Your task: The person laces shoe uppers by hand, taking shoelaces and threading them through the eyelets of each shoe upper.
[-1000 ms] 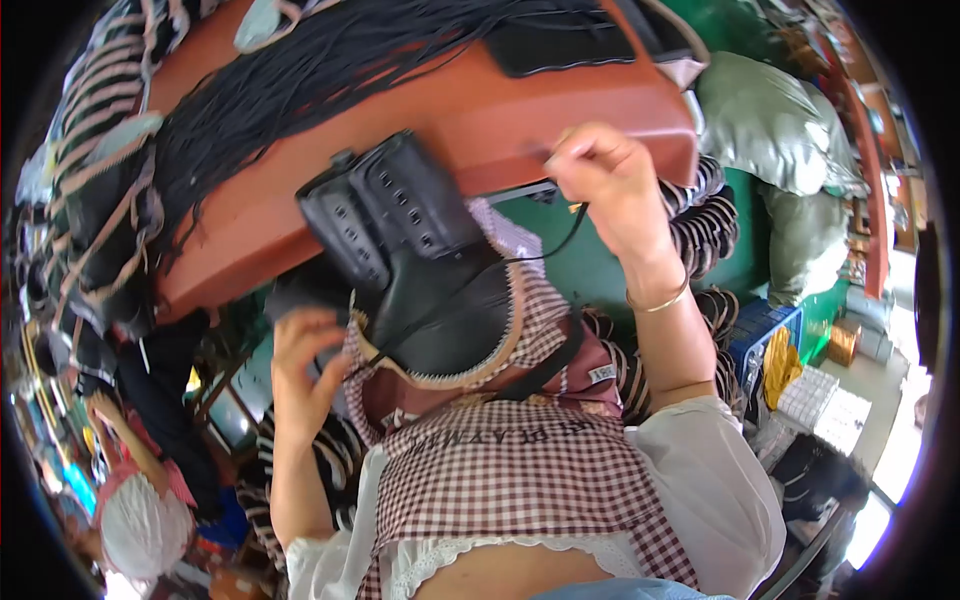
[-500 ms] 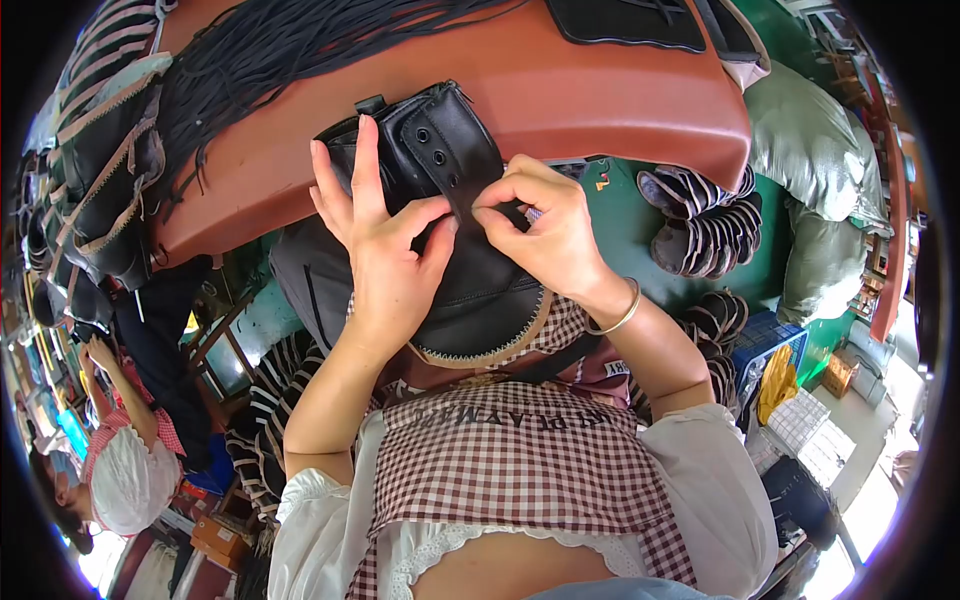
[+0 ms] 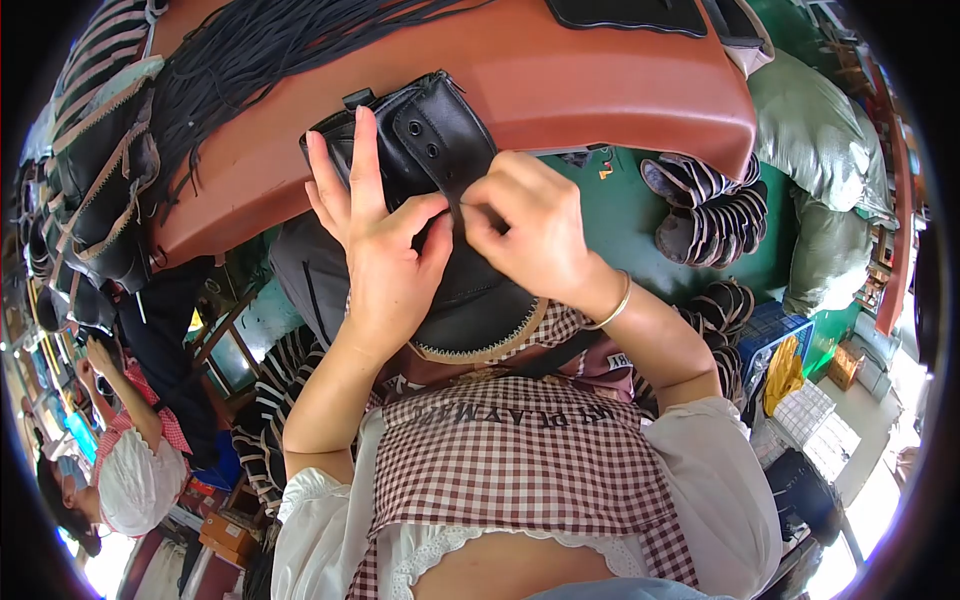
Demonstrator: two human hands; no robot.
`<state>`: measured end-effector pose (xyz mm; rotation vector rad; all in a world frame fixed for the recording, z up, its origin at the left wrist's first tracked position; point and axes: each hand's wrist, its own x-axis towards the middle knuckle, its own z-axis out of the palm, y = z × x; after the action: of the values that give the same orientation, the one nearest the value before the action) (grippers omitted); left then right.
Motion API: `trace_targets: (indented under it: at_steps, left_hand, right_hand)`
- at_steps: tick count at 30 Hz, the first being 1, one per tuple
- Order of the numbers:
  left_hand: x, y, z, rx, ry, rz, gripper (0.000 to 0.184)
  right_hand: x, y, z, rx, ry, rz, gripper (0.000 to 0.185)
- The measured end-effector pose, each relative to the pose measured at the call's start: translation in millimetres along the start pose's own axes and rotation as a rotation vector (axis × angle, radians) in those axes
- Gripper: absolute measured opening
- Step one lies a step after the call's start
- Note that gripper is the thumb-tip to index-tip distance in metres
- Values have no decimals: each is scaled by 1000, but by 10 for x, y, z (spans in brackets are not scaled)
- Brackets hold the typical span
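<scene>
A black leather shoe upper (image 3: 478, 318) with zigzag stitching along its tan edge lies on my lap, its eyelet end resting against the brown table edge. My left hand (image 3: 392, 240) pinches thumb and index finger at the eyelet flap, the other fingers stretched up over the upper. Right beside it, my right hand (image 3: 528, 225) has its fingers curled in a pinch at the flap's lower edge. Whatever thin piece lies between the fingertips is too small to make out. Two eyelets show above the hands; the lower ones are covered.
The brown padded table (image 3: 620, 95) spans the top, with a bundle of black laces (image 3: 250, 60) and a black flat piece (image 3: 630, 12). Striped stacks of shoe pieces (image 3: 712, 225) stand on the green floor at right, near a blue crate (image 3: 765, 335). Another person (image 3: 140, 480) is at lower left.
Over the last second both hands have come together at the eyelet flap from far apart. Since half a second ago, my right hand has turned slightly and its fingers have curled more.
</scene>
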<state>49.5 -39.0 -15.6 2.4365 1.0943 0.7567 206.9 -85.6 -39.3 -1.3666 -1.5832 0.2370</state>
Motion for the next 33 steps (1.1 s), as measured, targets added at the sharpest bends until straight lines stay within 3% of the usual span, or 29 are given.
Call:
trace_targets:
  at_steps: [6, 8, 10, 16, 18, 23, 26, 29, 30, 32, 33]
  left_hand:
    - [34, 31, -34, 113, -30, 49, 13]
    - [62, 45, -82, 148, -38, 83, 13]
    - [102, 60, -127, 84, -112, 80, 12]
    - [83, 72, -52, 128, -46, 72, 11]
    - [92, 76, -27, 133, -32, 62, 11]
    - [223, 31, -237, 326, -22, 125, 13]
    - [615, -384, -834, 617, 227, 273, 9]
    - [1221, -1371, -1599, 922, 464, 342, 10]
    - [1315, -1467, -1577, 926, 469, 337, 10]
    - [1445, -1421, -1563, 940, 393, 125, 19]
    - [1352, -1304, -1382, 853, 375, 219, 24]
  right_hand:
    - [-21, -5, -34, 65, -39, 77, 15]
    - [-42, -12, -117, 152, -169, 318, 13]
    - [-67, 12, -117, 143, -179, 274, 12]
    - [-92, -39, -63, 190, -109, 279, 12]
    - [-101, 35, -14, 142, -54, 97, 11]
    - [-52, 26, -126, 121, -122, 184, 13]
    - [-118, 78, -331, 102, -149, 276, 13]
    - [-214, 112, -462, 17, -282, 284, 14]
    - [-215, 61, -494, 18, -285, 277, 14]
    - [-195, -34, -546, 6, -266, 338, 11]
    - [-209, -75, -594, 62, -273, 365, 11]
